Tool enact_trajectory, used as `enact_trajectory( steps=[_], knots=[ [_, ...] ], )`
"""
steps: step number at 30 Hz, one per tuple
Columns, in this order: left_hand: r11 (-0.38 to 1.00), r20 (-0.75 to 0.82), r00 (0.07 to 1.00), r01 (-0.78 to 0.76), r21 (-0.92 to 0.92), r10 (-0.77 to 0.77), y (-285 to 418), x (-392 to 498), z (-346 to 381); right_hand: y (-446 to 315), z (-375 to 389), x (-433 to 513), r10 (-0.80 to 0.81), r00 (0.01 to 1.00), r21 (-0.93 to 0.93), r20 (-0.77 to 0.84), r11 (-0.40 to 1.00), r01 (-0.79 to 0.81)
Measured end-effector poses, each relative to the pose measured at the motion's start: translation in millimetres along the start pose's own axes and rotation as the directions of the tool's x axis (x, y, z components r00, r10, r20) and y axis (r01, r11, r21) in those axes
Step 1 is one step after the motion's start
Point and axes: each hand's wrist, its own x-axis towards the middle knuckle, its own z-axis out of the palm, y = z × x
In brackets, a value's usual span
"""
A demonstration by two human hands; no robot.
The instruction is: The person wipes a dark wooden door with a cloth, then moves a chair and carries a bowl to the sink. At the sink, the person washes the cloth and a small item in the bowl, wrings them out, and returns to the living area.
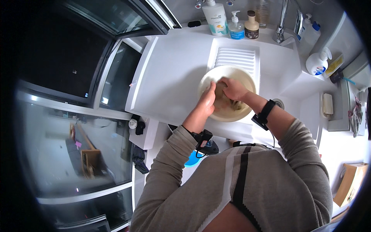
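Observation:
A round cream-coloured basin (226, 117) stands partly over the ribbed washboard (235, 58) moulded into the white sink counter. Cloudy, brownish liquid and a dark, crumpled, soft-looking thing (237, 105) are inside it. My left hand (208, 98) reaches in at the left side, wet, with its thumb uppermost. Opposite it, my right hand (233, 89) bends down over the basin with fingers curled. The fingertips of both hands are blurred or hidden, so whether they grip anything is unclear. Each wrist wears a black strapped device.
Along the back ledge stand a Pantene pump bottle (216, 18), a clear pump bottle (236, 27), a brown-and-beige bottle (251, 26) and a chrome faucet (280, 32). A white pump bottle (317, 62) and a soap dish (327, 105) sit right of the sink bowl (278, 69). Window frames (98, 95) border the left.

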Motion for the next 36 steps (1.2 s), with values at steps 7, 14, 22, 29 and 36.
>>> enact_trajectory(
  steps=[7,14,22,29,36],
  knots=[
    [0.958,0.351,0.909,-0.142,-0.248,0.226,14,1,20,-73,-27,-25,0.002,0.975,0.495,-0.224,0.862,0.112],
    [0.947,0.105,0.986,-0.093,-0.307,0.131,4,9,21,-50,2,-18,0.003,0.948,0.328,-0.319,0.939,0.107],
    [0.985,-0.097,0.986,-0.147,-0.086,0.139,16,-11,14,17,6,1,0.114,0.970,-0.417,-0.216,0.887,-0.197],
    [0.813,0.020,0.899,-0.404,0.418,0.437,9,-19,-6,24,20,-1,0.184,0.968,-0.334,0.172,0.935,-0.118],
    [0.706,0.003,0.883,-0.378,0.598,0.470,-1,-25,4,30,15,-1,0.127,0.971,-0.354,0.201,0.934,-0.049]
  ],
)
